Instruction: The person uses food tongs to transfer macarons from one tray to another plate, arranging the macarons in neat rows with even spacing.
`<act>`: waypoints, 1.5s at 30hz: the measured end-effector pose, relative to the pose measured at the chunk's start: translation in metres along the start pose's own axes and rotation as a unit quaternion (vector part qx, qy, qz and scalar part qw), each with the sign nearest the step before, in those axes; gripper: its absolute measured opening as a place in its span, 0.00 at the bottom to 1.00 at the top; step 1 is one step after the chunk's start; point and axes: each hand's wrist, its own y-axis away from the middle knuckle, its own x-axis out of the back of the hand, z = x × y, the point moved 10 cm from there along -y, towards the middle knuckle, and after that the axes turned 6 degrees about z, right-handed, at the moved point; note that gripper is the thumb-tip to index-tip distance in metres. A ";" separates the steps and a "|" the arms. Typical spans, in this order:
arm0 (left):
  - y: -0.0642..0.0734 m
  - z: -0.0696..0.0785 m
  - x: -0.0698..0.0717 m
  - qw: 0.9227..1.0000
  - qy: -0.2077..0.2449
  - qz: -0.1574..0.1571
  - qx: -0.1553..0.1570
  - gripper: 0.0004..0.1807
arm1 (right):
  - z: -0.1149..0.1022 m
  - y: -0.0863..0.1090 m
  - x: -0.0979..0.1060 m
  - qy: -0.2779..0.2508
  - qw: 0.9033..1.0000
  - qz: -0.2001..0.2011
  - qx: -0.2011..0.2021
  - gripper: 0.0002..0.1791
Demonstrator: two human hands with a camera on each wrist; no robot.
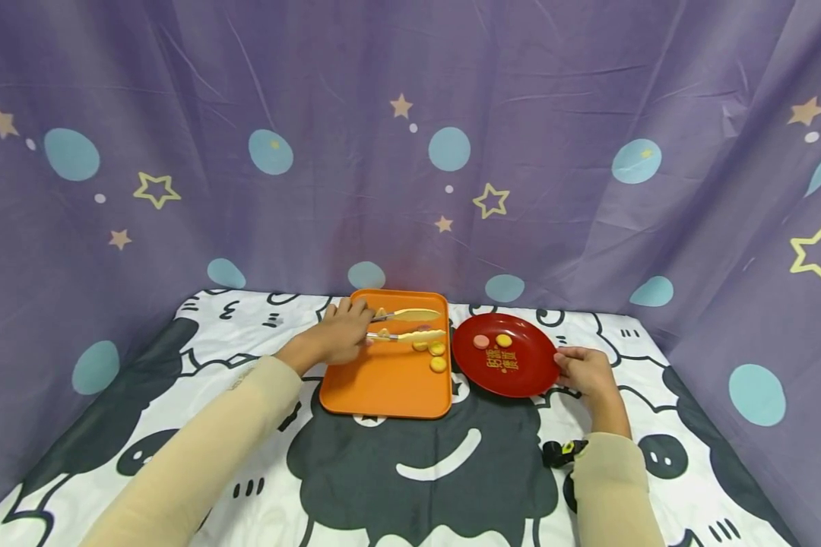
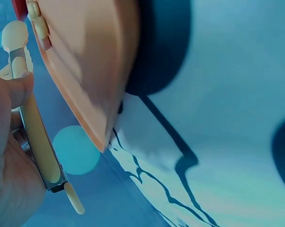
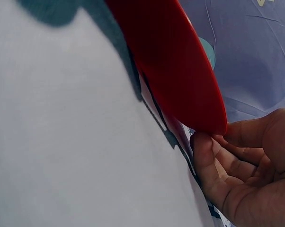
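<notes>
My left hand (image 1: 343,332) grips a pair of tongs (image 2: 38,137) with cream-coloured tips over the orange tray (image 1: 383,384). The two tong arms stand apart, their tips (image 1: 417,314) pointing right above the tray. Several small yellow round pieces (image 1: 438,365) lie on the tray's right side, partly under the tongs. With thumb and fingers my right hand (image 1: 586,372) pinches the right rim of a red plate (image 1: 475,372). On that plate sit a pink round piece (image 1: 481,342) and a yellow round piece (image 1: 503,340), behind gold lettering.
A white cloth (image 1: 246,456) with dark cartoon figures covers the table. Purple curtain (image 1: 356,152) with stars and blue dots hangs behind the table's far edge. The plate stands close beside the tray's right edge. A black strap with a yellow mark (image 1: 562,453) is near the right sleeve.
</notes>
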 end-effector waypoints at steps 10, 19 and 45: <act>0.016 -0.008 -0.003 1.000 0.001 0.010 -0.014 0.27 | 0.000 0.000 -0.001 0.004 1.000 -0.002 -0.001 0.19; 0.028 -0.011 -0.003 1.000 -0.004 0.017 -0.019 0.27 | 0.003 0.000 0.000 0.000 1.000 -0.003 -0.001 0.19; 0.033 -0.014 -0.008 1.000 -0.004 0.007 -0.021 0.26 | 0.002 0.002 0.000 0.004 1.000 0.001 -0.016 0.20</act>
